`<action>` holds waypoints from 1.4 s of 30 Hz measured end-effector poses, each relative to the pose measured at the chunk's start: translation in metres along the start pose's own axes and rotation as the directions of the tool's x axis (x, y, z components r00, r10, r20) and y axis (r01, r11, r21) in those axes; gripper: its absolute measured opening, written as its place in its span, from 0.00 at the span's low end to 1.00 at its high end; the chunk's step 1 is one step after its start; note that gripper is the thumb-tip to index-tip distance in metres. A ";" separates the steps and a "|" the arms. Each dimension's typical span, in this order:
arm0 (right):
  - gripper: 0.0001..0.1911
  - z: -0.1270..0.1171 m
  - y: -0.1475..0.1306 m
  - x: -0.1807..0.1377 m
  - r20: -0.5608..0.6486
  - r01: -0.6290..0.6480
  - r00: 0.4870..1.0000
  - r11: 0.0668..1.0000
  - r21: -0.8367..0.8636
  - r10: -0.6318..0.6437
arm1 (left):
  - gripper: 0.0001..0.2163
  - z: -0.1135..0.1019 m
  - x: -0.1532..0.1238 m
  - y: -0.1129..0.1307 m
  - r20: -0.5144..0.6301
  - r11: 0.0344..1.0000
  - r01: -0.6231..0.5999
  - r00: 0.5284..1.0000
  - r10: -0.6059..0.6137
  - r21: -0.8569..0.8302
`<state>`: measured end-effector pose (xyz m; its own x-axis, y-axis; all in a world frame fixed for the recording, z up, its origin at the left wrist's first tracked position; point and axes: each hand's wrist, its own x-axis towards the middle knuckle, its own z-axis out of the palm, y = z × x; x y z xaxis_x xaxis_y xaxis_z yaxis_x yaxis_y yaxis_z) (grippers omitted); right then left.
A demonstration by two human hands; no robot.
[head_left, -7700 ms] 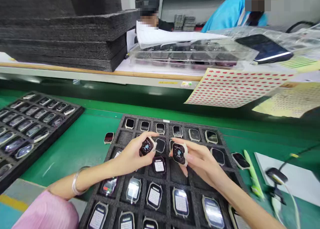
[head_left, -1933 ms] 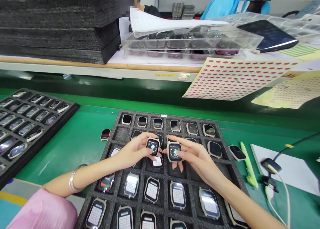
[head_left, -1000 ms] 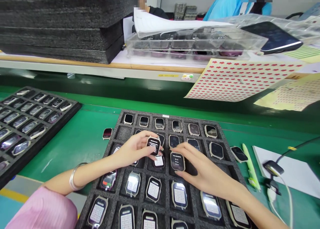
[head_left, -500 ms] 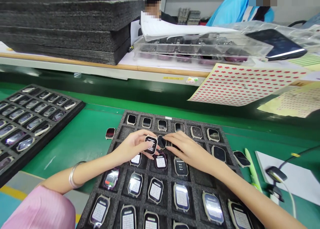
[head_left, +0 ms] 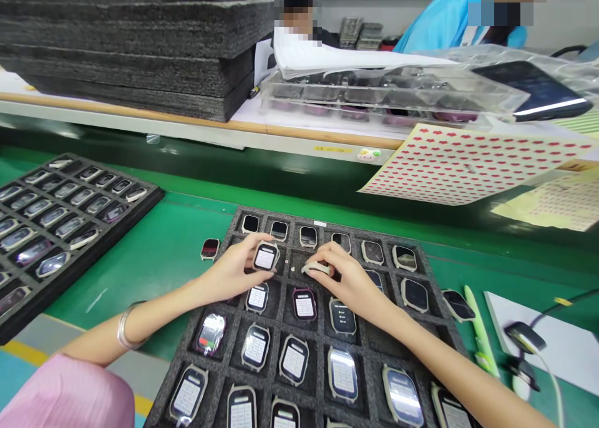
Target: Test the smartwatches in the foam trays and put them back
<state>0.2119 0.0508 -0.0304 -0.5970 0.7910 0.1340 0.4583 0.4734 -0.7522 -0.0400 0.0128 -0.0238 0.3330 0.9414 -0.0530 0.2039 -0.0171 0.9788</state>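
My left hand point(head_left: 234, 267) grips a smartwatch point(head_left: 266, 257) by its sides, its lit screen facing up and showing a white list. Close by, my right hand point(head_left: 344, 272) pinches a second smartwatch point(head_left: 317, 267) by its edges, tilted so that mostly its light rim shows. Both hands are over the upper part of a black foam tray point(head_left: 319, 359) with square compartments. Many of these hold smartwatches, some lit, such as a purple-framed watch point(head_left: 304, 304), and some dark, such as the watch in the top right corner point(head_left: 404, 257).
Another foam tray of watches point(head_left: 159, 194) lies at left. A single watch point(head_left: 210, 249) sits on the green mat point(head_left: 187, 219); a dark watch point(head_left: 458, 305), green pen-like tool point(head_left: 477, 328) and cabled charger point(head_left: 526, 336) lie right. Above, a shelf carries stacked foam point(head_left: 140, 41).
My left hand has moved left with its watch, whose screen turned from dark with text to a white list. My right hand has tipped its watch onto its edge, away from the left hand.
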 end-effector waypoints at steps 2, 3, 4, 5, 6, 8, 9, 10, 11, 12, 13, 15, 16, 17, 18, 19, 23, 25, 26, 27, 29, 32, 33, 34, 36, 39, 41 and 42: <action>0.07 -0.005 -0.004 -0.003 0.014 -0.051 0.999 0.975 0.218 0.049 | 0.20 -0.013 0.002 -0.008 -0.075 0.940 -0.036 0.995 0.065 0.340; 0.08 -0.007 -0.007 -0.004 0.036 -0.104 0.995 0.936 0.336 0.098 | 0.19 -0.020 0.002 -0.011 -0.088 0.864 -0.041 0.991 0.098 0.502; 0.10 -0.009 -0.009 -0.005 0.065 -0.165 0.986 0.882 0.441 0.152 | 0.18 -0.027 0.003 -0.013 -0.081 0.768 -0.045 0.989 0.125 0.638; 0.12 -0.011 -0.011 -0.005 0.092 -0.223 0.974 0.826 0.517 0.205 | 0.19 -0.032 0.004 -0.015 -0.062 0.669 -0.050 0.988 0.143 0.741; 0.14 -0.012 -0.012 -0.006 0.107 -0.267 0.962 0.782 0.563 0.251 | 0.21 -0.036 0.004 -0.015 -0.041 0.580 -0.058 0.987 0.156 0.813; 0.17 -0.015 -0.014 -0.007 0.089 -0.310 0.943 0.747 0.588 0.321 | 0.24 -0.037 0.006 -0.013 -0.006 0.460 -0.077 0.984 0.175 0.885; 0.19 -0.016 -0.014 -0.007 0.076 -0.321 0.936 0.739 0.592 0.345 | 0.23 -0.033 0.007 -0.010 0.012 0.425 -0.088 0.984 0.179 0.901; 0.21 -0.017 -0.015 -0.007 0.075 -0.328 0.931 0.727 0.604 0.358 | 0.20 -0.028 0.009 -0.008 0.037 0.395 -0.104 0.984 0.174 0.913; 0.23 -0.018 -0.015 -0.008 0.089 -0.333 0.929 0.704 0.627 0.360 | 0.16 -0.020 0.012 -0.006 0.060 0.364 -0.116 0.985 0.162 0.924; 0.24 -0.018 -0.016 -0.008 0.113 -0.337 0.928 0.672 0.659 0.355 | 0.13 -0.011 0.014 -0.005 0.077 0.333 -0.121 0.987 0.142 0.935; 0.25 -0.019 -0.017 -0.009 0.142 -0.340 0.928 0.632 0.696 0.343 | 0.11 -0.002 0.018 -0.005 0.079 0.305 -0.113 0.990 0.121 0.946; 0.26 -0.019 -0.018 -0.011 0.185 -0.336 0.932 0.549 0.765 0.313 | 0.10 0.014 0.024 -0.006 0.039 0.286 -0.066 0.994 0.099 0.956; 0.26 -0.019 -0.019 -0.012 0.191 -0.329 0.934 0.522 0.787 0.301 | 0.10 0.020 0.026 -0.008 0.015 0.293 -0.044 0.995 0.098 0.955; 0.26 -0.019 -0.019 -0.013 0.191 -0.320 0.938 0.507 0.800 0.290 | 0.09 0.024 0.028 -0.010 -0.001 0.306 -0.030 0.995 0.101 0.952; 0.25 -0.019 -0.019 -0.014 0.186 -0.308 0.942 0.505 0.806 0.278 | 0.08 0.026 0.029 -0.012 -0.006 0.315 -0.028 0.994 0.106 0.949; 0.24 -0.019 -0.019 -0.014 0.178 -0.296 0.947 0.513 0.806 0.268 | 0.07 0.027 0.030 -0.014 -0.005 0.355 -0.035 0.994 0.109 0.934; 0.24 -0.020 -0.017 -0.015 0.149 -0.258 0.960 0.535 0.804 0.238 | 0.07 0.019 0.029 -0.020 0.040 0.650 -0.102 0.993 0.110 0.753; 0.24 -0.021 -0.016 -0.015 0.143 -0.238 0.965 0.513 0.825 0.218 | 0.12 0.016 0.029 -0.019 0.008 0.799 -0.093 0.994 0.110 0.594; 0.23 -0.022 -0.016 -0.015 0.142 -0.229 0.968 0.496 0.838 0.207 | 0.14 0.015 0.029 -0.017 -0.024 0.876 -0.073 0.995 0.096 0.477; 0.22 -0.022 -0.016 -0.015 0.144 -0.222 0.970 0.477 0.851 0.195 | 0.16 0.015 0.030 -0.014 -0.053 0.951 -0.047 0.996 0.066 0.304; 0.19 -0.022 -0.017 -0.016 0.155 -0.220 0.971 0.437 0.872 0.180 | 0.20 0.016 0.031 -0.003 -0.060 0.996 0.011 0.998 -0.016 -0.089; 0.18 -0.021 -0.018 -0.017 0.168 -0.227 0.969 0.392 0.892 0.180 | 0.22 0.024 0.033 0.016 -0.010 0.914 0.079 0.996 -0.091 -0.398; 0.18 -0.020 -0.018 -0.017 0.167 -0.227 0.969 0.382 0.896 0.183 | 0.22 0.028 0.033 0.021 0.002 0.899 0.096 0.995 -0.105 -0.427; 0.18 -0.019 -0.018 -0.017 0.165 -0.225 0.969 0.374 0.900 0.186 | 0.22 0.032 0.034 0.024 0.007 0.897 0.106 0.993 -0.114 -0.429; 0.19 -0.019 -0.018 -0.017 0.162 -0.222 0.968 0.360 0.906 0.190 | 0.23 0.038 0.034 0.025 -0.008 0.926 0.102 0.994 -0.113 -0.363; 0.19 -0.019 -0.018 -0.018 0.159 -0.219 0.968 0.346 0.912 0.193 | 0.23 0.043 0.034 0.018 -0.065 0.979 0.054 0.996 -0.068 -0.197; 0.19 -0.019 -0.017 -0.019 0.160 -0.219 0.968 0.341 0.914 0.193 | 0.21 0.043 0.033 0.013 -0.056 0.993 0.032 0.998 -0.038 -0.111; 0.19 -0.019 -0.017 -0.019 0.162 -0.221 0.968 0.340 0.914 0.192 | 0.19 0.042 0.032 0.011 -0.048 0.996 0.021 0.999 -0.025 -0.082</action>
<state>0.2283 0.0350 -0.0081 -0.5966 0.7935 -0.1198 -0.3143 -0.3685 -0.8749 0.0118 0.0285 -0.0227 0.2835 0.9566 -0.0679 0.1346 0.0304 0.9904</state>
